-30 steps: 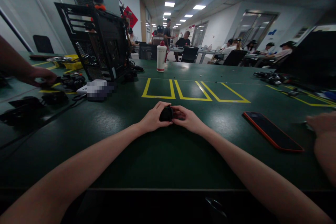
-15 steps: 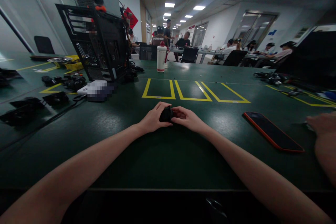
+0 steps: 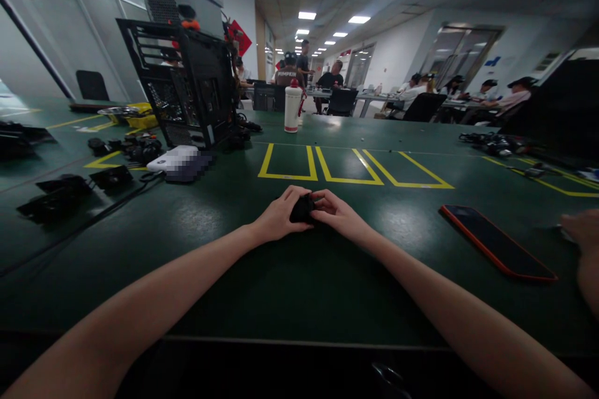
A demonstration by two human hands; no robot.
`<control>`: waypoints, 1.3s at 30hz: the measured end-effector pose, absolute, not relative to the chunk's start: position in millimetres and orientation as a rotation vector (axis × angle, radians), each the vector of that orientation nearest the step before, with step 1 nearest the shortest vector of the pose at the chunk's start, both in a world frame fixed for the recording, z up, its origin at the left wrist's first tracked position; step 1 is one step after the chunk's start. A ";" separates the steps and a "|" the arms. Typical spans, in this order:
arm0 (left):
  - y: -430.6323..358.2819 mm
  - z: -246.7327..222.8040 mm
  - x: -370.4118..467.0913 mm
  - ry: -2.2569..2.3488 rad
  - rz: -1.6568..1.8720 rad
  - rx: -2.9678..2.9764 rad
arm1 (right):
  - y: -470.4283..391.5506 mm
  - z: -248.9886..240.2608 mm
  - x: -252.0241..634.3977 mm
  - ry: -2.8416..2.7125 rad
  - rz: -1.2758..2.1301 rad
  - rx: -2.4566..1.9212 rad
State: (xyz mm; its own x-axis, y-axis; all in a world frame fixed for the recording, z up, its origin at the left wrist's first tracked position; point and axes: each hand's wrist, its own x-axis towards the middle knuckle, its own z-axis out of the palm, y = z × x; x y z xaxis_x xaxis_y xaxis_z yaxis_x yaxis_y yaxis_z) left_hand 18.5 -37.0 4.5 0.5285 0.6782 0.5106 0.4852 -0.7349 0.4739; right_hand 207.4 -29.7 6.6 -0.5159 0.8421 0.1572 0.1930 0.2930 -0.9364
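A small black object (image 3: 302, 208) is between my two hands, just above or on the green table (image 3: 299, 287); its details are too dark to make out. My left hand (image 3: 282, 216) is wrapped round its left side, thumb below and fingers above. On the right side, the fingertips of my right hand (image 3: 335, 212) press against the same object. Behind my hands, yellow tape outlines (image 3: 287, 177) mark the tabletop.
An orange-edged phone (image 3: 498, 242) lies to the right, near another person's hand (image 3: 583, 230). A white bottle (image 3: 292, 109) stands behind. At the left are a black computer case (image 3: 206, 87), cables and black parts (image 3: 53, 196). People sit at far tables.
The view has shifted slightly, so the scene appears a little lower and further right. Both hands still hold the black object, with the right fingertips slightly moved over it.
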 end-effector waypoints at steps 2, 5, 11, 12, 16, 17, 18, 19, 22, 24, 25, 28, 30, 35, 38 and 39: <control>-37.9 4.4 19.0 0.966 1.008 2.499 | -31.3 8.1 207.8 -1.916 1.182 -0.961; -39.0 4.4 20.3 0.953 1.003 2.498 | -35.1 10.2 207.4 -1.914 1.155 -0.964; -40.3 5.6 22.4 0.936 1.020 2.488 | -38.7 9.7 206.0 -1.911 1.131 -0.881; -40.8 5.8 22.5 0.938 1.022 2.486 | -38.9 9.3 205.9 -1.916 1.131 -0.882; -45.1 6.4 22.5 0.977 1.004 2.461 | -42.7 10.3 205.5 -1.900 1.146 -0.894; -47.1 6.8 22.4 0.985 0.996 2.447 | -44.7 11.5 205.3 -1.894 1.156 -0.899; -49.4 7.3 22.4 0.992 0.989 2.430 | -47.1 13.0 205.0 -1.890 1.165 -0.914; -52.2 8.0 22.3 0.998 0.982 2.409 | -49.8 14.5 204.8 -1.891 1.170 -0.935; -61.8 9.8 21.8 1.027 0.937 2.330 | -58.9 18.0 204.5 -1.905 1.172 -1.016; -68.4 10.3 21.4 1.044 0.884 2.285 | -65.1 18.2 204.6 -1.917 1.172 -1.056; -71.4 10.2 21.3 1.050 0.856 2.270 | -68.1 17.7 204.7 -1.921 1.176 -1.068; -78.4 9.4 21.9 1.069 0.817 2.252 | -76.4 16.5 204.6 -1.910 1.191 -1.068; -81.4 9.6 23.0 1.084 0.810 2.253 | -80.4 16.9 204.1 -1.891 1.218 -1.054; -87.8 16.0 26.0 1.154 0.772 2.249 | -84.4 19.4 202.9 -1.871 1.279 -1.052; -94.4 21.5 27.1 1.187 0.750 2.248 | -87.5 20.7 202.7 -1.882 1.272 -1.072; -97.3 22.9 27.2 1.190 0.746 2.242 | -89.7 21.4 202.7 -1.893 1.269 -1.082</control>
State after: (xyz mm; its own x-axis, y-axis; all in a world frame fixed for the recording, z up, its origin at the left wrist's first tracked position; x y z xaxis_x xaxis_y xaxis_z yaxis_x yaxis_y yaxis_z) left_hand 27.2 -97.3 22.9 0.4703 0.8507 0.2350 0.5825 -0.4992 0.6414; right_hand 202.7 -89.7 21.4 -0.4808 0.8758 0.0434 0.2925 0.2068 -0.9336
